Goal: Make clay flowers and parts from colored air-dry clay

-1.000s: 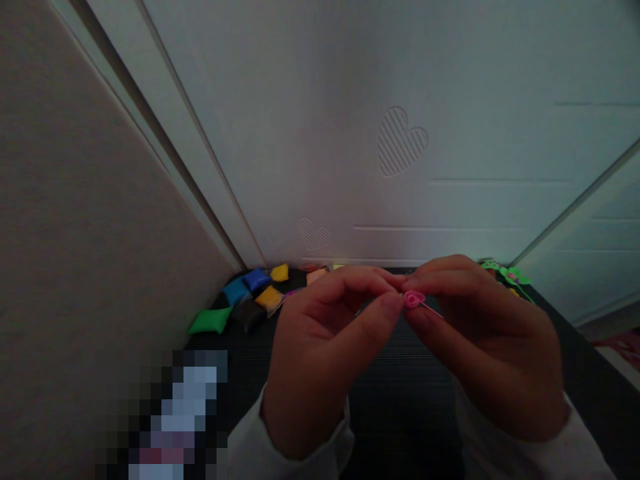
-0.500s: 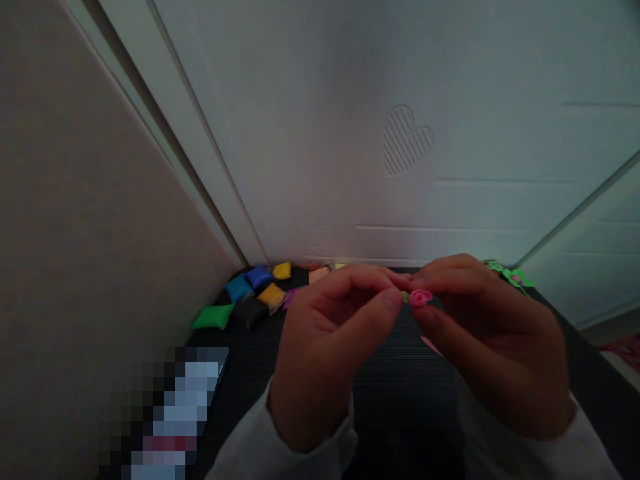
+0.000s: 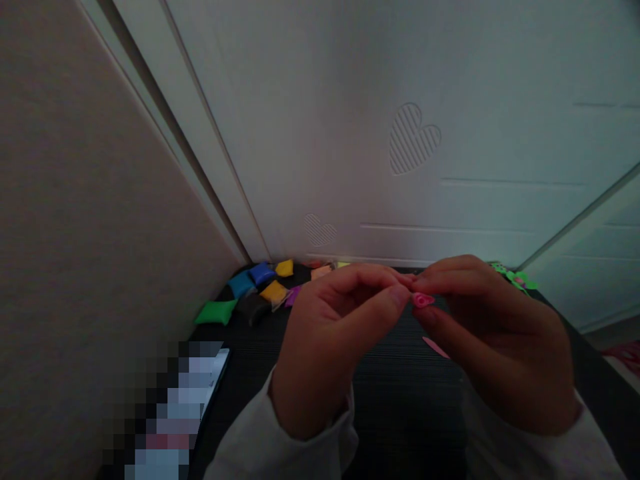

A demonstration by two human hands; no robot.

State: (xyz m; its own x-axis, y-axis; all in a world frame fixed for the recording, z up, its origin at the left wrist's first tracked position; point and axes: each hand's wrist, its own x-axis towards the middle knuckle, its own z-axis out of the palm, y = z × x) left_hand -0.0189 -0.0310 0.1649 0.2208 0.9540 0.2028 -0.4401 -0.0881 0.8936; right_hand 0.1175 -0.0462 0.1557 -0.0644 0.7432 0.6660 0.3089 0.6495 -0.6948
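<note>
Taking the pink flower (image 3: 423,300) as clock centre, we record a slim device (image 3: 197,397) with a lit screen, its picture pixelated, between 8 and 9 o'clock on the dark surface (image 3: 395,393). Near 9 o'clock we find a cluster of small packets (image 3: 243,285) in green, blues, black and yellows; a purple piece (image 3: 293,296) is partly covered by the left hand (image 3: 330,347). We note that hand's thumb and fingertips closed in a pinch at the flower's left edge, their contents hidden. The flower is small, with petals coiled in a rose-like spiral. The right hand (image 3: 505,340) grips it between thumb and fingers, above the surface. A thin pink strip (image 3: 436,347) lies near 6 o'clock. Near 3 o'clock, beyond the right hand, we see a bright green flower-shaped item (image 3: 524,280).
</note>
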